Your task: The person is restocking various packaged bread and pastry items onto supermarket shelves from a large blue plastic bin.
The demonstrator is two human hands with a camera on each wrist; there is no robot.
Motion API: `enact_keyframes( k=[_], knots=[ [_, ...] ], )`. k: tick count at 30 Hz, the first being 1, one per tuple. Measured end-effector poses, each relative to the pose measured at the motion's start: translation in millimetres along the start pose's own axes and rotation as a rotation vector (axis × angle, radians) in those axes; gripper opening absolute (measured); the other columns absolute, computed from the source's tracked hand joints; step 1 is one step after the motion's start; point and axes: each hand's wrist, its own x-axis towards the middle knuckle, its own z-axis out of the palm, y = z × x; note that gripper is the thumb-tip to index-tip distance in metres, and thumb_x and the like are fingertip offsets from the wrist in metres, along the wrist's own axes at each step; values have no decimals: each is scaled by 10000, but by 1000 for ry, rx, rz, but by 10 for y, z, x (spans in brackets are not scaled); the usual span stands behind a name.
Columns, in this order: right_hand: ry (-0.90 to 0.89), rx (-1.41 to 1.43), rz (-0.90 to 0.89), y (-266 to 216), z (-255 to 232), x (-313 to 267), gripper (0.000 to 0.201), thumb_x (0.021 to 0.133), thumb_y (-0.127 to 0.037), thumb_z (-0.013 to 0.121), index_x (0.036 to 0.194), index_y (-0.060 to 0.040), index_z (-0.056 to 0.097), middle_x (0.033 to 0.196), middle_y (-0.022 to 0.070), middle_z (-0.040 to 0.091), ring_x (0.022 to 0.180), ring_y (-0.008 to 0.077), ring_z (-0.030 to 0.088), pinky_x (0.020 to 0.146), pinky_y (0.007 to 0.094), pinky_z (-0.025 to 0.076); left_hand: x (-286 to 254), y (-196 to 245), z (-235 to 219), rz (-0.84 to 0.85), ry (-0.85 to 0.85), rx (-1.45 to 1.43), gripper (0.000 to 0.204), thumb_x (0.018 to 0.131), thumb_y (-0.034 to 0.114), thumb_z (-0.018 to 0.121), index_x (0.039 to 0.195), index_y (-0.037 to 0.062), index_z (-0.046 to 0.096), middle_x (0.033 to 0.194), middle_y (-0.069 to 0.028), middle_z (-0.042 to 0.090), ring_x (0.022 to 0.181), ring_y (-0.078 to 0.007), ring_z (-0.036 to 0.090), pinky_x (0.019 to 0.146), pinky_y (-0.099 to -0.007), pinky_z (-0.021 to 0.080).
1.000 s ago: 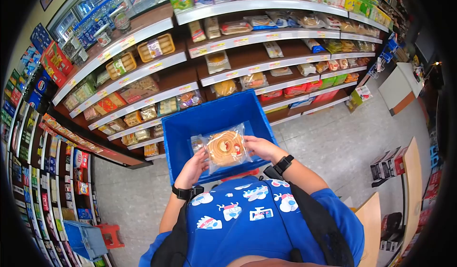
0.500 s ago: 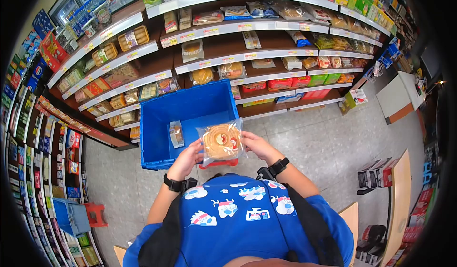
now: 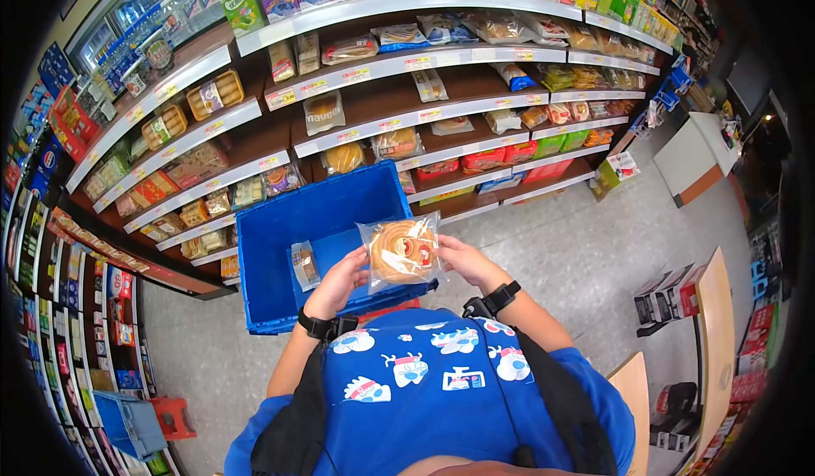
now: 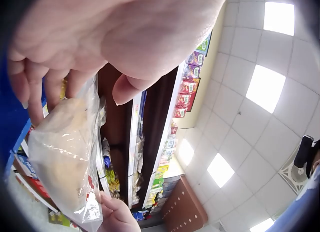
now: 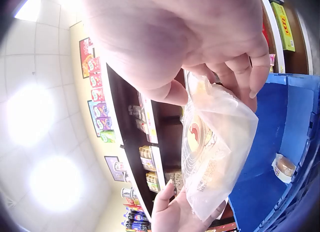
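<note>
A round, spiral-topped bread in a clear bag [image 3: 402, 252] is held level between both hands, in front of the person's chest and at the near right edge of a blue crate [image 3: 255, 260]. The left hand [image 3: 341, 282] grips the bag's left side with curled fingers. On the other side, the right hand [image 3: 465, 264] pinches the bag's edge between thumb and fingers. The right wrist view shows the bag [image 5: 220, 142] from its side, thumb in front and fingers behind. A small packaged item [image 3: 305, 266] lies inside the crate.
Shelves [image 3: 424, 124] of packaged bread and snacks stand beyond the crate. A lighter blue basket [image 3: 127, 423] and a red stool [image 3: 173, 418] are at the lower left. A wooden counter [image 3: 717, 332] and a white counter [image 3: 700, 158] stand on the right.
The bag and both hands, over the crate's middle a second ago, are now at its near right edge, as the crate shifted left in view. Both hands keep their hold on the bag.
</note>
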Motion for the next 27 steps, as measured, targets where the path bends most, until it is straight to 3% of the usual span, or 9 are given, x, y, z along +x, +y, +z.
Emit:
enact_keyframes(
  k=[6,13,18,20,21,22,27],
  knots=[
    [39,30,26,50,-288,130,479,910,-251,521,1359,-97,458,1148,3,596,928,91,516,732,253,415,283,201,216,-45,27,30,626,959,368,448,1468,54,266,1361,-105,469,1077,-182,506,952,-319,372],
    [-20,20,71,-43,-1106,353,490,903,-261,536,1360,-99,459,1128,-6,593,909,78,497,738,248,398,920,215,717,-54,19,61,622,958,370,439,1469,59,268,1356,-85,474,1070,-162,502,934,-317,377],
    [-76,-48,67,-151,-2023,463,505,892,-277,565,1366,-136,464,1119,-34,582,936,72,478,732,244,382,1512,253,1383,-27,70,26,605,958,372,417,1460,59,287,1350,-69,492,1068,-146,507,939,-314,374],
    [-92,-78,87,-274,-2433,492,515,882,-294,577,1363,-144,467,1110,-35,584,937,78,478,731,252,383,1725,383,1736,-30,-26,34,614,956,379,444,1463,72,284,1294,-37,535,1086,-143,521,960,-297,368],
    [-73,-95,82,-334,-2645,449,500,884,-256,567,1360,-134,470,1066,-30,596,846,71,483,672,238,393,1894,331,1858,-34,-21,32,614,956,379,444,1463,72,284,1294,-37,535,1086,-143,521,960,-297,368],
    [-53,-111,78,-385,-2841,414,487,887,-219,557,1357,-124,474,1022,-25,608,755,64,487,613,225,403,2120,220,1935,-31,-30,-2,622,954,387,448,1463,71,281,1314,-46,521,1114,-156,509,981,-311,358],
    [-61,-89,82,-332,-3506,463,495,882,-268,560,1354,-142,482,1042,-21,607,807,69,493,658,231,402,2599,138,2366,-72,4,-39,656,953,407,445,1472,57,247,1436,-95,405,1263,-249,414,1073,-385,271]
  ],
)
